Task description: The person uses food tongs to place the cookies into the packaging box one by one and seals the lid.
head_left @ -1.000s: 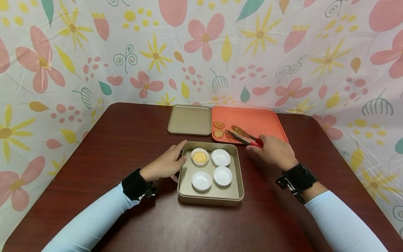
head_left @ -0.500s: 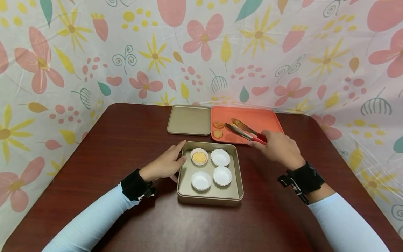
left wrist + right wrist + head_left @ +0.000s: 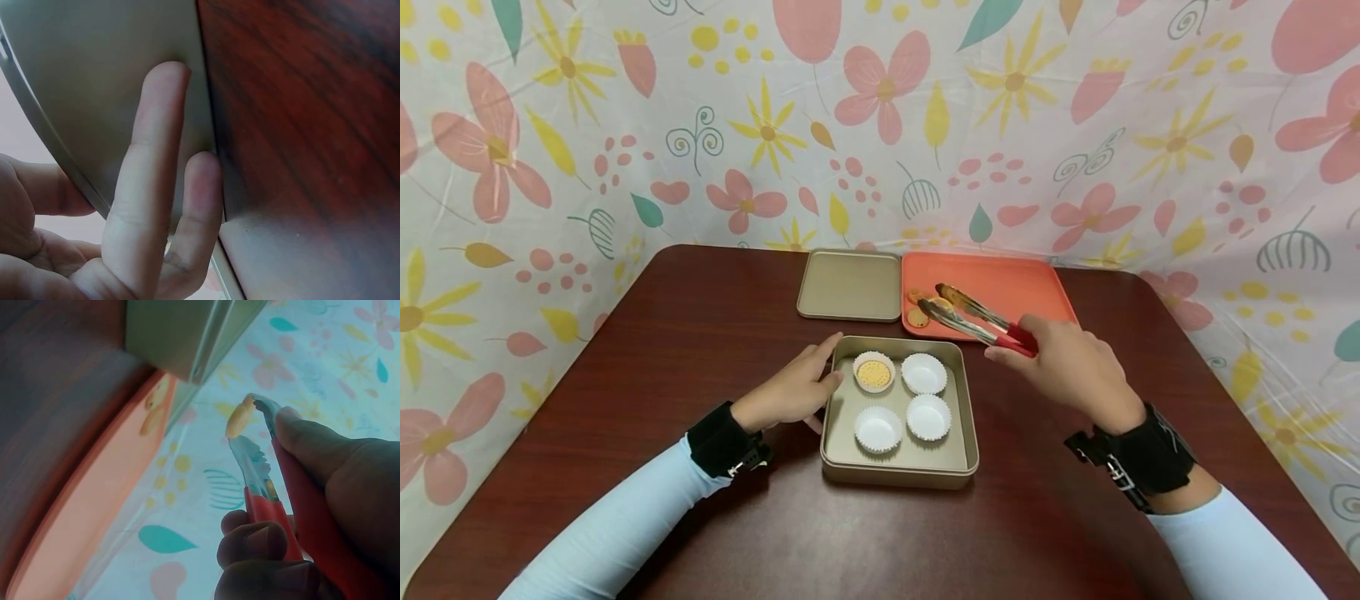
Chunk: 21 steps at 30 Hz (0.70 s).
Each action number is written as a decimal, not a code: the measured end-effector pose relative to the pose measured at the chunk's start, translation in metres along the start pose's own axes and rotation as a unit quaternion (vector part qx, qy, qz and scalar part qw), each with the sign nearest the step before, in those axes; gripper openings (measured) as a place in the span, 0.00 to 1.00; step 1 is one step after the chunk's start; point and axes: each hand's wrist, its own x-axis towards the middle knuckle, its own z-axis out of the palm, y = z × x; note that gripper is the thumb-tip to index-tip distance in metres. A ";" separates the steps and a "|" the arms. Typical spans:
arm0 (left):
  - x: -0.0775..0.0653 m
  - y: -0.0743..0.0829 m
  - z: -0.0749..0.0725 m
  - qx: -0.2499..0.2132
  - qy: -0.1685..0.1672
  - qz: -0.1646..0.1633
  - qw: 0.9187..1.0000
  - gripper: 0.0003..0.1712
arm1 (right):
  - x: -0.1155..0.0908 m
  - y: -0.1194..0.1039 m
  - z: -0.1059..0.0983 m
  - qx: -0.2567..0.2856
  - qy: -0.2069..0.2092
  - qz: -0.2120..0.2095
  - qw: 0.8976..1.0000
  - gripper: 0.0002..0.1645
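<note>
My right hand (image 3: 1075, 367) grips red-handled metal tongs (image 3: 973, 325). A round golden cookie (image 3: 239, 420) is pinched between the tong tips, above the left part of the orange tray (image 3: 1000, 279). Two cookies lie on that tray near its left edge; one of them is a cookie (image 3: 917, 317) close to the front corner. My left hand (image 3: 793, 387) rests against the left side of a gold square tin (image 3: 898, 479), its thumb at the rim. In the left wrist view, extended fingers (image 3: 150, 131) touch the tin's outer wall.
Inside the tin stand several white paper cups, including a paper cup (image 3: 878, 430) at front left. The back left cup holds a yellow dotted cookie (image 3: 873, 374). A shallow gold lid or tray (image 3: 850, 283) lies left of the orange tray on the dark wooden table (image 3: 722, 292).
The tongs have lifted a cookie from the orange tray. My right hand has drawn slightly back toward me, and the tong tips have shifted left. My left hand keeps its place.
</note>
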 end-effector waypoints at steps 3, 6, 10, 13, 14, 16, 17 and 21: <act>-0.001 0.000 0.000 -0.001 0.000 -0.002 1.000 0.40 | -0.007 -0.005 0.000 -0.003 -0.001 -0.006 1.000 0.37; -0.001 0.001 0.000 -0.001 0.000 -0.002 1.000 0.40 | -0.013 -0.011 0.000 -0.006 -0.004 -0.008 1.000 0.35; -0.001 0.001 0.000 0.002 0.001 -0.002 1.000 0.40 | -0.020 -0.017 0.001 -0.008 -0.005 -0.014 1.000 0.31; -0.001 0.001 0.000 0.002 0.001 -0.001 1.000 0.40 | -0.024 -0.019 0.004 -0.013 -0.015 -0.016 1.000 0.30; -0.001 0.000 0.000 0.002 0.001 -0.001 1.000 0.40 | -0.025 -0.019 0.005 -0.013 -0.019 -0.015 1.000 0.30; 0.000 0.000 0.000 0.000 0.000 -0.001 1.000 0.40 | -0.027 -0.020 0.006 -0.016 -0.029 -0.015 0.999 0.30; 0.000 0.000 0.000 0.000 -0.001 -0.001 1.000 0.40 | -0.027 -0.020 0.007 -0.016 -0.033 -0.014 0.999 0.30; -0.001 0.001 0.001 0.000 -0.001 0.000 1.000 0.40 | -0.031 -0.021 0.008 -0.020 -0.038 -0.020 0.999 0.31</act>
